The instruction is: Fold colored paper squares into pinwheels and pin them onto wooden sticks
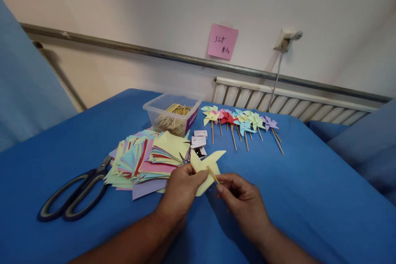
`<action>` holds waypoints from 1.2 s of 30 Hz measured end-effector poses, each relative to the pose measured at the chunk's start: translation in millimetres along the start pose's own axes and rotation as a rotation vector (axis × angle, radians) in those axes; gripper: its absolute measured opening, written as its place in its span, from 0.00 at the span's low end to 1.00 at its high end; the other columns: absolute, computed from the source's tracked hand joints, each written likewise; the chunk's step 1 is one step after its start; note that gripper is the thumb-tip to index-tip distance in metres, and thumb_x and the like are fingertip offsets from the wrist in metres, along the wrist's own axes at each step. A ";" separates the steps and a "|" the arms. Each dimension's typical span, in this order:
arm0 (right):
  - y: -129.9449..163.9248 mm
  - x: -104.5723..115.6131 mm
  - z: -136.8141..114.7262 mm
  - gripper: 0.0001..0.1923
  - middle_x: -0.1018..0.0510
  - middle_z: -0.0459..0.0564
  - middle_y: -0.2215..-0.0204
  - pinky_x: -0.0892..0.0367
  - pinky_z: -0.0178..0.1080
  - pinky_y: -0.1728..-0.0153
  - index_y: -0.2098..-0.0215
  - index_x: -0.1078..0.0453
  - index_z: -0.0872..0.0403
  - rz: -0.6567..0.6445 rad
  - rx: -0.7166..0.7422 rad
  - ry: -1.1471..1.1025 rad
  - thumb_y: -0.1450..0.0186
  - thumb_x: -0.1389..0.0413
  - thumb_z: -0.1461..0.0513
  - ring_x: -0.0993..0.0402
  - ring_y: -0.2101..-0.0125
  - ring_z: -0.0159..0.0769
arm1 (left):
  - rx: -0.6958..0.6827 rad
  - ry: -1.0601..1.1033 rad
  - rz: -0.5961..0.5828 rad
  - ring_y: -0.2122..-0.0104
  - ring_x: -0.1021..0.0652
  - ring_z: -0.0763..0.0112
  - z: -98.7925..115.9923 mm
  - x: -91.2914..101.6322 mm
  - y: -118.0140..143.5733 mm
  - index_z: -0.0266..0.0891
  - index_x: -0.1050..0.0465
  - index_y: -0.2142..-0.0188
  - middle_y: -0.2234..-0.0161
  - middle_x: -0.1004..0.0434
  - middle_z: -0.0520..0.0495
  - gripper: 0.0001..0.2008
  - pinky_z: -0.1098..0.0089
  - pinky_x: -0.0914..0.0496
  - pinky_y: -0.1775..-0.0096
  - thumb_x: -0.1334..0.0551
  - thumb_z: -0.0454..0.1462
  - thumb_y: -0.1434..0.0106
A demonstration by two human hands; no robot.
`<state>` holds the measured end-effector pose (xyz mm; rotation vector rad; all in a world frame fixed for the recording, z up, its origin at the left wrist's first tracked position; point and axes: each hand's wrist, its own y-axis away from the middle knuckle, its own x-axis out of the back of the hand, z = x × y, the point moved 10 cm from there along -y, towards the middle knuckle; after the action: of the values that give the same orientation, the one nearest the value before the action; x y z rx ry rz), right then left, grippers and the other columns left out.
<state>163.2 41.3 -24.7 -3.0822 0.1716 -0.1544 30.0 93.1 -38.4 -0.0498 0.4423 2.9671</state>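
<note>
Left hand (181,192) pinching a yellow pinwheel (206,167) just above the blue tabletop (309,198), beside the paper stack (148,159). Right hand (244,202) gripping a stick (213,174) against the pinwheel's centre. Scissors (74,198) lying left of the stack, finished pinwheels (239,121) beyond.

Matte paper pinwheel (206,165) on a thin wooden stick (213,174), soft matte blue cloth (309,198) underneath, clear glossy plastic tub (171,112), scissors (74,196) with shiny plastic handles.
</note>
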 end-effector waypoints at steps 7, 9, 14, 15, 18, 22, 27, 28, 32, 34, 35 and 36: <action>-1.1 -0.3 0.1 0.11 0.32 0.42 0.80 0.43 0.29 0.82 0.61 0.26 0.53 0.003 -0.002 0.026 0.40 0.44 0.58 0.41 0.81 0.26 | 0.010 0.007 0.006 0.80 0.30 0.74 1.5 0.6 2.3 0.34 0.26 0.74 0.78 0.25 0.50 0.09 0.75 0.38 0.77 0.36 0.39 0.52; -1.3 -0.8 1.8 0.11 0.32 0.42 0.81 0.43 0.29 0.81 0.61 0.26 0.53 -0.001 -0.008 0.024 0.40 0.44 0.58 0.41 0.81 0.26 | 0.010 0.009 -0.003 0.80 0.30 0.74 2.2 -0.2 2.7 0.34 0.26 0.74 0.78 0.25 0.49 0.09 0.75 0.38 0.77 0.36 0.39 0.52; -1.0 0.3 2.0 0.10 0.31 0.42 0.80 0.43 0.29 0.81 0.62 0.26 0.53 0.005 0.003 0.025 0.41 0.44 0.59 0.41 0.81 0.26 | 0.026 -0.008 0.034 0.81 0.30 0.74 1.0 3.0 1.5 0.34 0.26 0.76 0.80 0.26 0.51 0.09 0.75 0.39 0.78 0.35 0.39 0.54; -0.9 0.0 1.9 0.10 0.31 0.42 0.80 0.43 0.29 0.81 0.61 0.26 0.52 0.001 0.004 0.025 0.40 0.44 0.59 0.41 0.81 0.26 | 0.028 -0.008 0.038 0.81 0.30 0.74 0.8 3.1 1.3 0.34 0.26 0.76 0.80 0.26 0.51 0.09 0.74 0.39 0.78 0.35 0.39 0.54; -1.2 -0.4 0.9 0.10 0.31 0.42 0.80 0.43 0.29 0.81 0.60 0.26 0.52 -0.008 0.008 0.026 0.40 0.44 0.60 0.41 0.81 0.26 | 0.025 0.000 0.039 0.81 0.30 0.74 1.5 2.3 1.4 0.34 0.26 0.76 0.80 0.26 0.51 0.09 0.75 0.39 0.78 0.35 0.39 0.55; -1.9 -0.1 -0.1 0.10 0.31 0.42 0.80 0.43 0.29 0.81 0.61 0.26 0.52 -0.003 0.011 0.030 0.40 0.44 0.60 0.40 0.81 0.26 | 0.026 0.021 0.019 0.81 0.31 0.75 1.6 -0.2 1.9 0.34 0.26 0.76 0.80 0.26 0.51 0.08 0.75 0.39 0.77 0.35 0.38 0.54; -2.1 -0.1 1.0 0.10 0.30 0.43 0.80 0.43 0.29 0.82 0.61 0.26 0.53 -0.003 0.006 0.040 0.40 0.44 0.60 0.38 0.80 0.26 | 0.019 -0.014 0.011 0.81 0.30 0.73 0.3 0.7 0.2 0.33 0.26 0.75 0.79 0.25 0.49 0.10 0.74 0.39 0.78 0.35 0.40 0.54; -2.1 0.2 1.2 0.10 0.29 0.43 0.80 0.43 0.29 0.82 0.62 0.26 0.53 0.000 0.005 0.040 0.40 0.44 0.59 0.38 0.80 0.27 | 0.015 -0.015 0.011 0.80 0.30 0.72 0.3 0.9 -0.1 0.33 0.26 0.75 0.79 0.25 0.49 0.11 0.74 0.39 0.78 0.35 0.40 0.54; -2.5 1.5 0.8 0.12 0.29 0.44 0.80 0.42 0.29 0.83 0.62 0.26 0.54 0.006 -0.001 0.047 0.40 0.44 0.57 0.37 0.80 0.28 | 0.008 -0.011 0.020 0.80 0.30 0.73 1.9 1.4 0.4 0.33 0.26 0.74 0.79 0.25 0.49 0.12 0.74 0.39 0.78 0.34 0.41 0.54; -2.5 2.3 0.0 0.12 0.29 0.44 0.80 0.42 0.29 0.83 0.62 0.25 0.54 0.008 -0.006 0.046 0.40 0.44 0.57 0.36 0.81 0.27 | 0.004 -0.014 0.030 0.81 0.30 0.73 4.1 1.8 1.2 0.33 0.26 0.75 0.79 0.25 0.50 0.11 0.75 0.39 0.78 0.34 0.41 0.55; -2.4 2.9 -0.4 0.12 0.29 0.44 0.80 0.42 0.29 0.83 0.62 0.25 0.54 0.011 -0.007 0.043 0.40 0.44 0.57 0.37 0.81 0.27 | 0.002 -0.017 0.033 0.80 0.30 0.73 5.1 1.8 1.6 0.33 0.26 0.75 0.79 0.25 0.50 0.11 0.75 0.39 0.78 0.34 0.41 0.55; -2.2 4.0 -0.9 0.12 0.29 0.44 0.80 0.42 0.29 0.82 0.62 0.25 0.54 0.019 -0.008 0.039 0.40 0.44 0.57 0.37 0.81 0.27 | -0.001 -0.018 0.036 0.80 0.30 0.73 6.2 1.9 1.8 0.34 0.26 0.75 0.79 0.25 0.49 0.11 0.75 0.39 0.78 0.34 0.41 0.55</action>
<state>167.4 43.0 -23.3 -3.0856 0.2037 -0.2131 27.8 93.4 -32.1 -0.0152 0.4436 3.0004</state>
